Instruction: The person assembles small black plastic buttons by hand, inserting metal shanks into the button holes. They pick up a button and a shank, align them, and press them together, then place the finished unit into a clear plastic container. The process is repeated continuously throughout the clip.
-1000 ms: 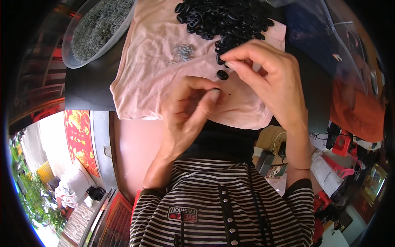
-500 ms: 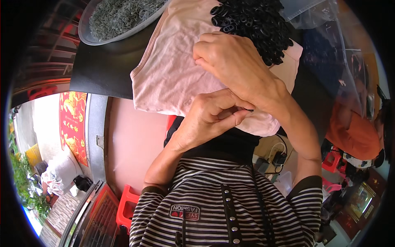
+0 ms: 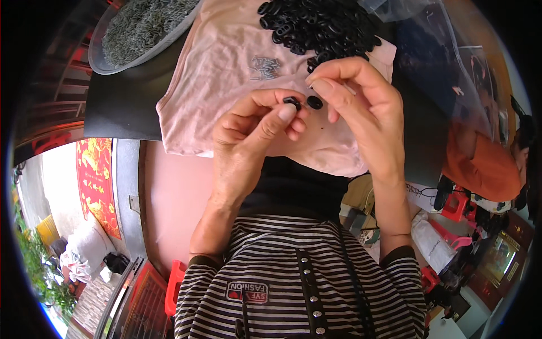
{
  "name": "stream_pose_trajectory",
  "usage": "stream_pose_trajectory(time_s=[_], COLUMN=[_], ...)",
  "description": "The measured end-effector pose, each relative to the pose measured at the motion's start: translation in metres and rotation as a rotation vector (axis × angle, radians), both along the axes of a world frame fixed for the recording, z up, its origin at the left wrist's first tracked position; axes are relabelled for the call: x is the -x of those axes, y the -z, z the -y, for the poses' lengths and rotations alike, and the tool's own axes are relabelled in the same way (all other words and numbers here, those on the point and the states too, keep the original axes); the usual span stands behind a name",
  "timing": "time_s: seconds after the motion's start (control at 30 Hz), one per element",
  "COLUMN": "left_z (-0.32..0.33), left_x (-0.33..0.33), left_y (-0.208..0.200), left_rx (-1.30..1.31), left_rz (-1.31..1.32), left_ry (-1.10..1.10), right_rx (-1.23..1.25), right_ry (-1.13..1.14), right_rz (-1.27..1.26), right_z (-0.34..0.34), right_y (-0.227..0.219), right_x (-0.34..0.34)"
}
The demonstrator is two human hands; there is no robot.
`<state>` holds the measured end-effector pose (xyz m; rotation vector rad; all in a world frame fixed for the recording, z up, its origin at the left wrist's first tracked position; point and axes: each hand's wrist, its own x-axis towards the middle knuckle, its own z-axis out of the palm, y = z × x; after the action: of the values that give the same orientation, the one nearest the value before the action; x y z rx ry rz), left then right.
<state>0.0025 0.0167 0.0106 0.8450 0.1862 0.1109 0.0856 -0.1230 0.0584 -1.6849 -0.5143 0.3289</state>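
My left hand [image 3: 240,127] is closed, with a small black plastic cord-lock piece [image 3: 292,102] pinched between thumb and forefinger. To its right, my right hand [image 3: 367,96] pinches a tiny metal spring [image 3: 310,86] at the fingertips. Between the two hands shows a black oval piece [image 3: 314,102], seemingly lying on the pink cloth [image 3: 197,90]. Beyond my left hand a little heap of metal springs [image 3: 265,68] rests on the cloth. At the cloth's far side is a big pile of black plastic pieces [image 3: 322,28].
A clear plastic tub [image 3: 97,59] full of springs stands at the far left on the black table [image 3: 118,107]. Clear plastic bags [image 3: 440,34] lie at the far right. Red stools [image 3: 176,288] stand below, and an orange cloth [image 3: 480,164] hangs to the right.
My right hand has drawn back to the right from over the springs, uncovering them, and now pinches one. My left hand has moved up and left, its black piece now in plain sight.
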Motion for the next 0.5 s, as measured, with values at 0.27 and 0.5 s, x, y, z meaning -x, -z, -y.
stream_pose_trajectory(time_s=[0.27, 0.5], left_z=[0.014, 0.019], left_x=[-0.006, -0.006], left_y=[0.001, 0.002], left_rx=[0.052, 0.076], left_rz=[0.005, 0.009], left_ry=[0.049, 0.097], right_rx=[-0.365, -0.436], right_ry=[0.019, 0.046], right_rz=[-0.186, -0.203], right_z=[0.012, 0.018], right_y=[0.019, 0.024], right_x=[0.019, 0.023])
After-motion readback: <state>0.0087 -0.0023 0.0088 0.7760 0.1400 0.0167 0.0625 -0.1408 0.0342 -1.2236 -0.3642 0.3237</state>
